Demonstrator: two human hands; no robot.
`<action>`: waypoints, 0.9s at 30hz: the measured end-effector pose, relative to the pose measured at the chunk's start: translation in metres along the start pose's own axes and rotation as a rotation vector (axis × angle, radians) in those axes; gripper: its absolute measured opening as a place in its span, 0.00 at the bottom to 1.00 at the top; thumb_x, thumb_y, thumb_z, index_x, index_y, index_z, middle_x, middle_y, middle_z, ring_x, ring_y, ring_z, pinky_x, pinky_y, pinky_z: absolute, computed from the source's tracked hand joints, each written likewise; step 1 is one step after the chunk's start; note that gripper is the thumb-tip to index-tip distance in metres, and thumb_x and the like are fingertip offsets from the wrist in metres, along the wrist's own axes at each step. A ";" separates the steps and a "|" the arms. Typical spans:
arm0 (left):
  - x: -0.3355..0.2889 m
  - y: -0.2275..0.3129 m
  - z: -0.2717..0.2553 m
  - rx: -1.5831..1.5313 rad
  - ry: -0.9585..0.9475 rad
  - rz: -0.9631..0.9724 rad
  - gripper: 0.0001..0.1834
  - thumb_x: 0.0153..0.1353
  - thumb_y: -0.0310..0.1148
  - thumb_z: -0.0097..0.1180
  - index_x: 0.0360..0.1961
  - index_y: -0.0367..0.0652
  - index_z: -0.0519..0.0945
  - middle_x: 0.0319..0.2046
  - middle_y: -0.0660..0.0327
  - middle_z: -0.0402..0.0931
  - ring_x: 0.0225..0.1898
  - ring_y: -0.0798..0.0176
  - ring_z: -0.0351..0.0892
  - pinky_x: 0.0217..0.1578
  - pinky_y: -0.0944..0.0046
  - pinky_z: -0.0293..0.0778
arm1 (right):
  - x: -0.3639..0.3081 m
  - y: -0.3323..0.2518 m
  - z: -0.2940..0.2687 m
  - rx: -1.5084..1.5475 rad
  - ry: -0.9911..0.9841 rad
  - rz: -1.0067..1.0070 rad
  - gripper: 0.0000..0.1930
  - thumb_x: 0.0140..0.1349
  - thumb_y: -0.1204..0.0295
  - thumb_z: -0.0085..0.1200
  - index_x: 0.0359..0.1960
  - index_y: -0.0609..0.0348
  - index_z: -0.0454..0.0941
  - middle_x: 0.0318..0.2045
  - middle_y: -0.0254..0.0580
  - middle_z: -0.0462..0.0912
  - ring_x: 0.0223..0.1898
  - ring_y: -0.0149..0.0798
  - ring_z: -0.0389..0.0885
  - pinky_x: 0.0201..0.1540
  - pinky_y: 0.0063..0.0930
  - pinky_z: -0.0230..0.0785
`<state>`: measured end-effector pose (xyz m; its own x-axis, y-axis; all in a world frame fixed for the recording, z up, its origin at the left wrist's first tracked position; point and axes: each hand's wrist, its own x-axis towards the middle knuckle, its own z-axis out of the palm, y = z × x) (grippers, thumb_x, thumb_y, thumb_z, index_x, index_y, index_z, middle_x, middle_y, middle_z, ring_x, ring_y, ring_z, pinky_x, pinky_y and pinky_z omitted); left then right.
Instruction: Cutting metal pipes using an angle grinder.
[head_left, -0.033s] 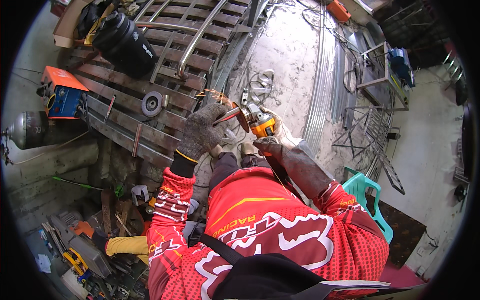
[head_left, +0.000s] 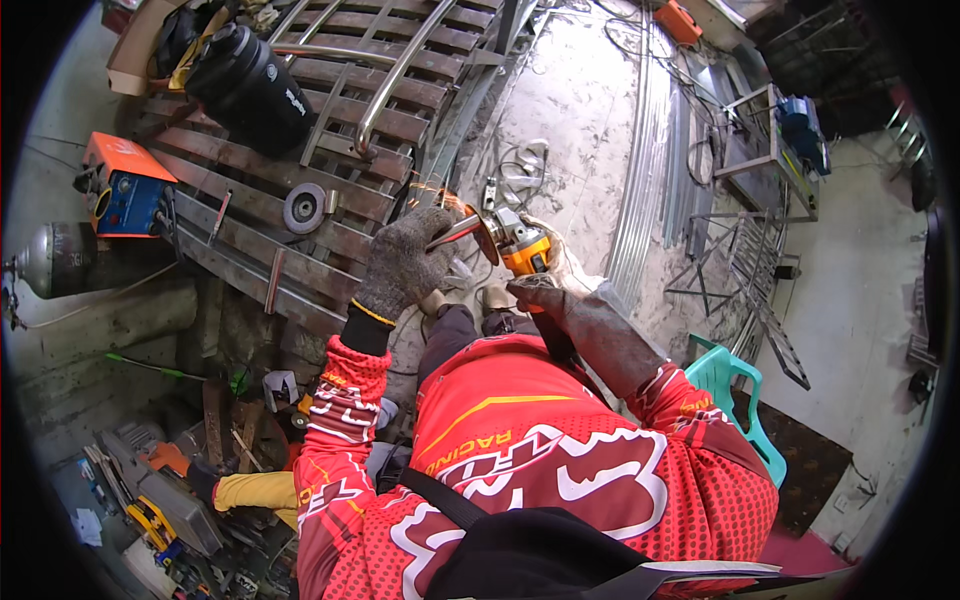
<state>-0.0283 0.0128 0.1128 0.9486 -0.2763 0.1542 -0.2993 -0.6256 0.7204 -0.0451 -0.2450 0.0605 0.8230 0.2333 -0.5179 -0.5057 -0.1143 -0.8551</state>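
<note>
My left hand (head_left: 403,257), in a grey knit glove, is closed around a small metal piece (head_left: 455,236). Its end meets the spinning disc (head_left: 483,236) of a yellow and silver angle grinder (head_left: 527,250), and orange sparks (head_left: 440,196) fly off to the upper left. In a long, dark grey work glove, my right hand (head_left: 548,296) grips the grinder's body from the right; the fingers are partly hidden. A whitish cloth (head_left: 568,262) lies along the tool beside that hand.
On the slatted metal bench (head_left: 345,195) lie a grinding disc (head_left: 304,208), a black jug (head_left: 248,88) and bent tubes. An orange and blue power unit (head_left: 128,188) stands left. A person's yellow sleeve (head_left: 258,491) shows lower left. A teal chair (head_left: 735,395) is at right.
The spray of sparks has altered slightly in shape. Both hands, the metal piece and the grinder look unmoved.
</note>
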 end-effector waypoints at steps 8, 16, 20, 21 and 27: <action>0.007 -0.001 -0.002 0.019 0.024 0.028 0.19 0.50 0.33 0.69 0.43 0.37 0.83 0.38 0.47 0.82 0.39 0.42 0.85 0.41 0.52 0.81 | 0.006 -0.002 -0.002 0.000 -0.004 0.005 0.56 0.40 0.79 0.70 0.75 0.58 0.53 0.55 0.43 0.81 0.54 0.41 0.81 0.60 0.38 0.73; 0.008 0.000 -0.001 0.020 0.027 0.010 0.17 0.50 0.33 0.69 0.42 0.38 0.83 0.37 0.47 0.82 0.39 0.42 0.85 0.39 0.52 0.80 | 0.008 0.003 -0.003 -0.003 -0.010 0.026 0.56 0.40 0.79 0.70 0.75 0.58 0.53 0.55 0.43 0.81 0.54 0.41 0.81 0.60 0.38 0.73; 0.010 -0.004 -0.001 0.049 0.042 0.020 0.17 0.50 0.32 0.67 0.42 0.41 0.84 0.37 0.48 0.83 0.39 0.43 0.85 0.40 0.51 0.80 | 0.006 0.011 -0.004 -0.007 -0.007 0.054 0.55 0.40 0.79 0.70 0.75 0.58 0.54 0.55 0.43 0.81 0.54 0.41 0.81 0.60 0.38 0.73; 0.009 -0.006 -0.002 0.063 0.044 0.029 0.17 0.50 0.32 0.66 0.43 0.41 0.84 0.37 0.48 0.83 0.40 0.43 0.86 0.40 0.50 0.80 | 0.006 0.013 -0.005 -0.011 -0.003 0.054 0.55 0.40 0.79 0.70 0.75 0.58 0.54 0.55 0.43 0.81 0.54 0.41 0.81 0.60 0.38 0.73; 0.008 -0.012 0.000 0.073 0.048 0.010 0.20 0.48 0.33 0.66 0.45 0.41 0.84 0.40 0.48 0.84 0.43 0.44 0.87 0.43 0.51 0.82 | 0.001 0.016 -0.006 0.008 0.027 0.094 0.55 0.40 0.79 0.69 0.75 0.58 0.54 0.56 0.43 0.81 0.54 0.41 0.81 0.60 0.38 0.73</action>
<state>-0.0175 0.0179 0.1053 0.9487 -0.2493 0.1946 -0.3143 -0.6747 0.6678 -0.0511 -0.2526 0.0460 0.7787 0.1956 -0.5961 -0.5828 -0.1262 -0.8028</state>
